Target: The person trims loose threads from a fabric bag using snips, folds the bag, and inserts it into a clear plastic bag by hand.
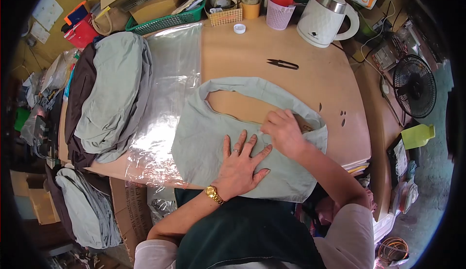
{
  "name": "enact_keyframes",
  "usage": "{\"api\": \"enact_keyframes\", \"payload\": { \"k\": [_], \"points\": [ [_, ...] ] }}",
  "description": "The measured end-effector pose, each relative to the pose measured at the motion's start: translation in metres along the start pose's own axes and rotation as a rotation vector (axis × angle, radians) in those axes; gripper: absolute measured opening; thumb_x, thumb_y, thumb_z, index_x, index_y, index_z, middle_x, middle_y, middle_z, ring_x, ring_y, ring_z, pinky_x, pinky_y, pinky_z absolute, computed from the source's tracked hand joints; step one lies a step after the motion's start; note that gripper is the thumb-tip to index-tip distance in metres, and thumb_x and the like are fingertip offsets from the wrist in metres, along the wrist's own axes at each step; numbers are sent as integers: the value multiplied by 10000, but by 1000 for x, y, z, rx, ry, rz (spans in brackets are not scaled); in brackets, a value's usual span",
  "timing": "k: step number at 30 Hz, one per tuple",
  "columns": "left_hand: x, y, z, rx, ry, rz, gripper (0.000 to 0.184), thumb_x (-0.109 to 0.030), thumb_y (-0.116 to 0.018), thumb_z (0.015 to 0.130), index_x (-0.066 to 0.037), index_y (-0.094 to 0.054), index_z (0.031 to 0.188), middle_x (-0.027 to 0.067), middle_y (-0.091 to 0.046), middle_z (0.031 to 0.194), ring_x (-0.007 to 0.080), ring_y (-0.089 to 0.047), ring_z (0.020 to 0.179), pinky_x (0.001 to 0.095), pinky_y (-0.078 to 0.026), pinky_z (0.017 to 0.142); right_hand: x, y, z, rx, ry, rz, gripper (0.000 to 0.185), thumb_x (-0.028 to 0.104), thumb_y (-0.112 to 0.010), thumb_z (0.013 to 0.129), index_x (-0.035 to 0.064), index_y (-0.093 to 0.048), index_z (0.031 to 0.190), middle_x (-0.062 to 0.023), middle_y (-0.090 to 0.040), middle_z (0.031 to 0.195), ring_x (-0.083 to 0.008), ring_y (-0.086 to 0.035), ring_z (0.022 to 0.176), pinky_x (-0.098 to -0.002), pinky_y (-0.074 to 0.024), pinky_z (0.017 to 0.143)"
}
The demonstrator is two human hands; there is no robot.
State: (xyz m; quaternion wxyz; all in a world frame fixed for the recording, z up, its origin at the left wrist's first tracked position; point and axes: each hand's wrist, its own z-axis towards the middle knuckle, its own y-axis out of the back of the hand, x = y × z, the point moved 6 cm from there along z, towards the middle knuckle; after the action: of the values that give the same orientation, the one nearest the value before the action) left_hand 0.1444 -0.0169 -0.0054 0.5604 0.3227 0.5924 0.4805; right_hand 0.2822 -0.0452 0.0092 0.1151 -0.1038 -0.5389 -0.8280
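Note:
A pale grey-green cloth shoulder bag [208,142] lies flat in front of me, its wide strap looping away from me. My left hand [239,164] rests on the bag's body with fingers spread, pressing on the cloth; a ring and a gold watch show on it. Just below the bag's opening, my right hand [287,135] has curled fingers, with its fingertips pinched together against the cloth. Whatever is between those fingertips is too small to make out. Black thread snips [283,64] lie on the table beyond the strap.
Stacked folded cloth bags [114,84] sit at the left beside clear plastic sleeves [174,60]. Along the back stand a green basket [167,21], a pink cup [280,16] and a white kettle [320,21]. A small white cap [239,28] lies near them; a black fan [414,85] is at right.

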Motion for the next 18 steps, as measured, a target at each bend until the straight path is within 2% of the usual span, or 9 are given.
{"api": "enact_keyframes", "payload": {
  "k": [2,5,8,10,12,13,14,16,18],
  "points": [
    [1,-2,1,6,-4,34,574,-516,-566,885,-247,-500,1388,191,-383,1436,427,-271,1390,700,-172,1063,5,-13,16,-45,37,39,107,97,-641,700,84,-659,805,-58,-555,855,-234,-538,911,-371,-381,805],
    [2,-4,0,28,48,65,560,-534,-541,893,-242,-513,1370,186,-355,1458,427,-254,1399,710,-162,1058,14,-13,19,-72,50,13,100,22,-657,685,94,-634,752,-44,-542,810,-239,-547,852,-377,-374,776],
    [6,12,-1,-104,34,-6,491,-406,-610,888,-179,-563,1321,186,-461,1376,413,-379,1329,680,-201,1070,13,0,-3,-38,-9,-47,106,29,-658,683,100,-637,759,-43,-541,813,-233,-544,834,-374,-365,770],
    [28,25,-2,21,-1,-559,377,-280,-672,865,-124,-647,1207,159,-604,1202,374,-546,1159,585,-336,1034,8,4,-15,-107,-74,-79,110,57,-632,677,93,-638,781,-53,-539,839,-230,-554,857,-375,-361,790],
    [24,125,-17,-498,53,-699,256,-173,-705,835,-61,-705,1065,132,-672,995,322,-628,985,474,-444,938,8,1,-17,-107,-84,-95,125,52,-642,678,100,-638,793,-51,-539,839,-228,-555,838,-366,-360,781],
    [17,171,-37,-768,-8,-649,216,-130,-706,807,-29,-715,997,142,-666,931,317,-624,938,424,-472,874,8,1,-18,-134,-95,-83,120,27,-656,691,99,-645,786,-49,-535,823,-229,-550,814,-360,-355,756],
    [11,206,-77,-862,77,-431,235,-93,-694,746,10,-715,957,173,-652,913,332,-614,899,432,-480,871,10,1,-18,-157,-100,-68,123,1,-671,705,98,-653,779,-46,-531,806,-231,-544,791,-354,-350,731],
    [-9,260,-108,-1427,-450,-472,262,-168,-633,812,44,-625,966,200,-579,968,359,-536,1009,511,-367,993,9,-1,-21,-162,-97,-41,128,-7,-666,713,97,-655,787,-48,-532,808,-232,-544,784,-353,-348,713],
    [-31,278,-139,-1638,-773,-388,339,-243,-572,877,79,-535,975,226,-505,1023,386,-458,1118,591,-255,1116,7,-2,-20,-170,-83,-22,133,-16,-660,720,95,-658,794,-51,-532,810,-233,-544,777,-352,-347,696]
  ]
}}
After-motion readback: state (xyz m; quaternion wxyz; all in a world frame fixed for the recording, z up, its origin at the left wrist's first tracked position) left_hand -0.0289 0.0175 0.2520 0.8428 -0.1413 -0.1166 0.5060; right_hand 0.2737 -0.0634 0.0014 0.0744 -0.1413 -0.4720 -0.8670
